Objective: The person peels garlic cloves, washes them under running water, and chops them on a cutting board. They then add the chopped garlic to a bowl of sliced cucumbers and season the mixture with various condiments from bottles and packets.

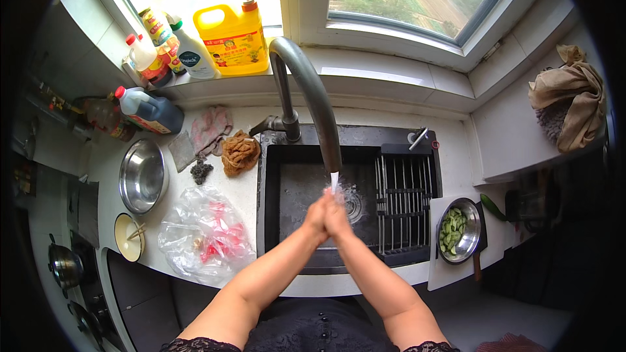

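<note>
Head view: a tall, arched faucet of dull grey metal [318, 94] is found at the centre of the frame, raised from the rear rim of a black rectangular sink [297, 189]. Its long axis is directed from upper centre down, slightly rightward, to mid-frame, and its spout is pointed toward the lower edge. A thin stream of clear water [334, 182] is discharged onto the bare left hand [315, 219] and the bare right hand [336, 219], which are pressed together just below the spout. The fingers are overlapped and blurred; how far they are curled, and whether anything is held between them, cannot be told.

The round metal drain [354, 207] is partly covered by the right hand. The sink's right part is spanned by a barred drying rack [404, 191]. At right, a round stainless-steel bowl of green slices [471, 241] is set on a white rectangular cutting board [438, 277]. At left, a crumpled brown cloth [240, 155] and a clear plastic bag with red patches [186, 228] are noted beside the sink. At upper left, a yellow plastic jug with a red pump [235, 42] is stood on the windowsill.
</note>
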A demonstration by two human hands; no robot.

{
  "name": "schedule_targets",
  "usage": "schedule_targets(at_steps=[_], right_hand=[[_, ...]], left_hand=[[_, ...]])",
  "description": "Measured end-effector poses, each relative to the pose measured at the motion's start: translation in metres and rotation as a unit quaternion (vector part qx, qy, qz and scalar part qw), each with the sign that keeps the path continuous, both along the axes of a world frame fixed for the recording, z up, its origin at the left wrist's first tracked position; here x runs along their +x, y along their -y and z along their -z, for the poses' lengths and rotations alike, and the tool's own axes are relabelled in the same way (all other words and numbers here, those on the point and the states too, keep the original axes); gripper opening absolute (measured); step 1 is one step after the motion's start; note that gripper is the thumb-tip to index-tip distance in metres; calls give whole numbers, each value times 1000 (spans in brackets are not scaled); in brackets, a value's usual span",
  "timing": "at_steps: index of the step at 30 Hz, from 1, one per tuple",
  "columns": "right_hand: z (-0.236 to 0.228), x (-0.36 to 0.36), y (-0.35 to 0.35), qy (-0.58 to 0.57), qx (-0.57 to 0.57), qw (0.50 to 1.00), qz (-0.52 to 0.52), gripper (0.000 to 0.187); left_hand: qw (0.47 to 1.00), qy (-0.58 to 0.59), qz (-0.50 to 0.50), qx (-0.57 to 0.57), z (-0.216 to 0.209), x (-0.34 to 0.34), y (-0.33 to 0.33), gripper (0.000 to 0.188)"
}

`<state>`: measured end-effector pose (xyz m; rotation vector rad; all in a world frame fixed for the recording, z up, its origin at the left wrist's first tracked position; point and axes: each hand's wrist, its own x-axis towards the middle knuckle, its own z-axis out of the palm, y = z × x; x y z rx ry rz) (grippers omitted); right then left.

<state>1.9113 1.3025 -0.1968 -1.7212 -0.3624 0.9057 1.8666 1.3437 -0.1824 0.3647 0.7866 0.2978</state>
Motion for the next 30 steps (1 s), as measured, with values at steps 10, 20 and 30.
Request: schedule_targets(at_steps=[10, 20, 30], right_hand=[[-28, 31, -4, -106, 180, 965, 158, 70], [-11, 11, 8, -358, 222, 880, 220, 31], [18, 18, -6, -539, 280, 772, 188, 22]], left_hand=[[976, 62, -129, -163, -7, -7, 1, 32], [990, 5, -31, 138, 0, 3, 5, 49], [977, 67, -100, 176, -34, -18, -2, 70]])
